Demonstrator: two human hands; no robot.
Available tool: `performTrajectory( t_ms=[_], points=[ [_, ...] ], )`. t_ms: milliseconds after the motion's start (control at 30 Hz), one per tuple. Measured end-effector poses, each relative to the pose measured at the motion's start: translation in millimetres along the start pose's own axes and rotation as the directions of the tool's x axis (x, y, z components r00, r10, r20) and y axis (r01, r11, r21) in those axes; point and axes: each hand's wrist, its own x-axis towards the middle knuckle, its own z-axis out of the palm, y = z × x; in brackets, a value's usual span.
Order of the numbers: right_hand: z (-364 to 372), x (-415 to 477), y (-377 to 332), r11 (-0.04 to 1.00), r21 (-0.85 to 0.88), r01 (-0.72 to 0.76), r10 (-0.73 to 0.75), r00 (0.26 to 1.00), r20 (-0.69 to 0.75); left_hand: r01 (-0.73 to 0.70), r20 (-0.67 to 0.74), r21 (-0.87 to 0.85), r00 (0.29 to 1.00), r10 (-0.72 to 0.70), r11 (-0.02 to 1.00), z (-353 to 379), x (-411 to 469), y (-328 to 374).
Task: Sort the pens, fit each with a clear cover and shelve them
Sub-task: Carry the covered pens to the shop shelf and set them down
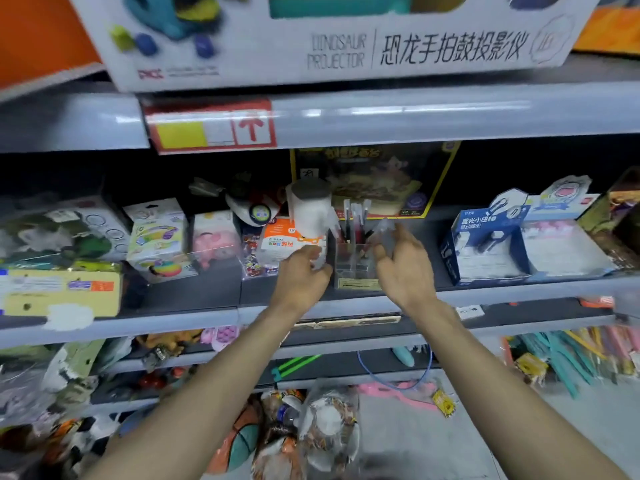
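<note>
**Both hands at the pen holder, middle shelf**

Head view: both bare arms reach up and forward to the middle shelf (502, 289).

- Pen holder (353, 263): clear, boxy, stands upright near the shelf's front edge, with a gold label on its base. It sits between the two hands.
- Pens (356, 220): a small bunch stands upright in the holder, tips above its rim. Dark and red barrels, some clear tops. Too blurred to count.
- Left hand (301, 273): fingers curled at the holder's left wall, with something pale and clear at the fingertips. Motion blur, so I cannot tell if it grips anything or only touches the wall.
- Right hand (405, 268): just right of the holder, thumb up, thumb and fingers pinching a clear cover (385, 233). The cover is tilted, its top near the pen tips and apart from them.
- Neighbours: a white roll (310, 211) with a dark top behind the left hand, a blue box (485, 247) well to the right.
- Shelf above: Dinosaur Projector box (346, 43), red and yellow price tag (211, 128) on the rail.
</note>
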Motion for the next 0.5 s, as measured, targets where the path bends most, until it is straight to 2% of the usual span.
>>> performTrajectory(
  t_ms=[100,200,333,500],
  points=[
    [-5,-36,-12,0.995,-0.103,0.010,-0.006,0.999,0.047,-0.030,0.101,0.155,0.995,0.014,0.987,-20,-35,-8],
    [-8,-77,-29,0.979,-0.190,0.075,-0.052,0.991,0.126,-0.049,0.142,0.229,0.990,0.016,0.972,-40,-70,-13],
    [-9,-139,-55,0.925,-0.304,0.227,-0.158,0.959,0.235,-0.069,0.064,0.280,0.997,0.053,0.957,-74,-125,-21],
    [1,-211,-87,0.869,-0.338,0.361,-0.247,0.910,0.334,-0.041,-0.034,0.287,0.998,0.053,0.957,-120,-207,-57]
  ],
)
